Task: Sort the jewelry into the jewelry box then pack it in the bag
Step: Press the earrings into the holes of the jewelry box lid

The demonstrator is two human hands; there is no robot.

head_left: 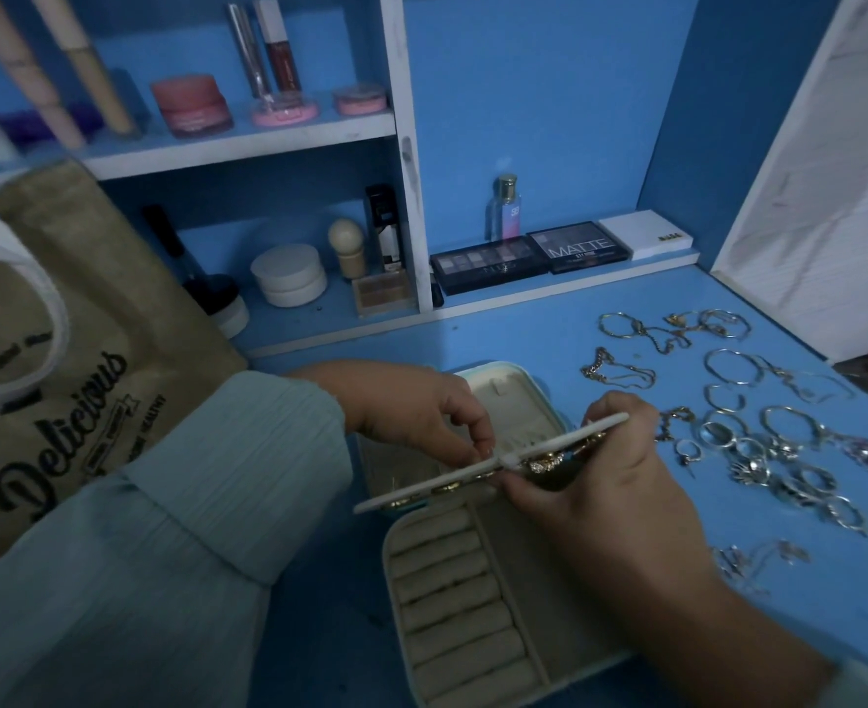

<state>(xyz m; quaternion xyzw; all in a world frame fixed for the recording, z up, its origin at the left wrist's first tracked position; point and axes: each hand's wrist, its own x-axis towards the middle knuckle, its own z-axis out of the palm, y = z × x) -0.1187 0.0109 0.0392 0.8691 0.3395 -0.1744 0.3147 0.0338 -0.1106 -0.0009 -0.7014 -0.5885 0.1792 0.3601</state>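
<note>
- Over a blue dressing table (pixel 524 339), a person works at an open jewelry box (pixel 452 595), its near half showing a column of padded ring rolls beside a long side compartment.
- Between the two halves of the box, a flat white insert panel (pixel 473 472) is held up edge-on, with small gold pieces fixed to its underside.
- Right hand (pixel 605 482) grips the panel's right end, thumb below and fingers curled over the top edge.
- Left hand (pixel 437 421), in a pale green sleeve (pixel 176 503), reaches across and pinches at the panel's middle with curled fingertips; what they hold, if anything, is too small to tell.
- To the right of the box, unsorted jewelry (pixel 759 431) lies spread on the tabletop: gold chains and bangles farther back, silver rings and hoops bunched nearer, a few small pieces closest to the camera.
- At far left, a burlap tote bag (pixel 74 360) printed "Delicious" stands beside the sleeve, well apart from the loose jewelry.
- Behind, white shelves (pixel 248 140) carry pink jars and lip gloss tubes above, a white jar and brush below; eyeshadow palettes (pixel 529 258) and a perfume bottle (pixel 504 206) sit on the back ledge.
</note>
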